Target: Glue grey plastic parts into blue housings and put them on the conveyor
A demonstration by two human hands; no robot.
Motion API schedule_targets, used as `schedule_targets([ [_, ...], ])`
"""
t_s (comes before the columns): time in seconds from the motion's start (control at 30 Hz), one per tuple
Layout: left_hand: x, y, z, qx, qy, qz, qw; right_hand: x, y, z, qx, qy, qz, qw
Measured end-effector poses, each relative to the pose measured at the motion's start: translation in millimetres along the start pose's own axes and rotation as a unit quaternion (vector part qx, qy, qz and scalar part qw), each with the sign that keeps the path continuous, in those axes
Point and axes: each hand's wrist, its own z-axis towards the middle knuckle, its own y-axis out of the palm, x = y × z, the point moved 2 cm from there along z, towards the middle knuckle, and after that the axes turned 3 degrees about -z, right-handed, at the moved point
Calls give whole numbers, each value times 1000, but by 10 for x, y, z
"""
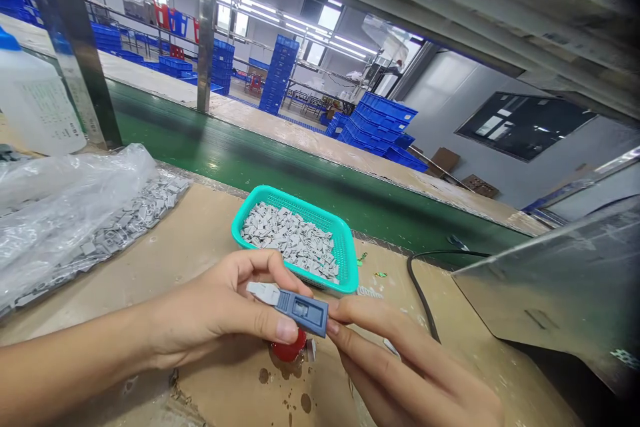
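My left hand pinches a small blue-grey plastic part between thumb and fingers. A light grey plastic piece sticks out of the part's left end. The fingertips of my right hand are closed together at the part's right end; whether they hold something small there is hidden. Below the part is a red round object, partly covered by my left thumb, with wet spots on the cardboard around it. Just beyond my hands stands a turquoise basket full of small light grey plastic pieces.
A clear plastic bag of grey pieces lies at the left, with a white bottle behind it. Beyond the cardboard-covered bench runs a green conveyor belt. A black cable and a metal panel are at the right.
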Motion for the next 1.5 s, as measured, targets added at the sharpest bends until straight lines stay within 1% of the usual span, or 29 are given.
schedule_targets([
  [0.07,-4,-14,10,-11,36,52,998,23,4,-34,11,20,9,1000],
  [0.13,-13,-32,24,-18,61,96,993,61,26,-79,17,56,37,998],
  [0.2,-20,-58,41,-8,73,128,989,100,77,-132,4,102,82,991],
  [0.3,-8,-118,74,44,85,184,978,141,187,-215,-29,179,135,974],
  [0.37,19,-174,96,97,92,214,968,157,253,-263,-34,226,151,962],
  [0.47,67,-258,118,173,90,235,952,159,325,-304,-45,265,164,949],
  [0.53,88,-291,125,197,80,238,948,145,354,-304,-59,270,167,946],
  [0.57,93,-298,128,200,74,241,947,135,362,-295,-63,267,166,947],
  [0.7,99,-292,133,194,60,253,946,100,372,-225,-71,243,162,954],
  [0.8,107,-289,133,193,65,254,946,92,370,-175,-82,218,155,960],
  [1.0,102,-312,121,187,57,259,946,90,350,-163,-93,187,147,967],
  [1.1,87,-330,123,183,45,271,944,82,300,-149,-70,185,146,969],
  [1.23,83,-333,141,169,47,295,939,62,246,-113,-8,188,150,971],
  [1.33,89,-309,156,151,58,314,935,53,266,-129,4,194,155,969],
  [1.43,86,-280,163,127,72,333,931,69,275,-176,22,221,160,962],
  [1.5,72,-267,161,112,83,348,927,83,269,-189,10,235,173,956],
])
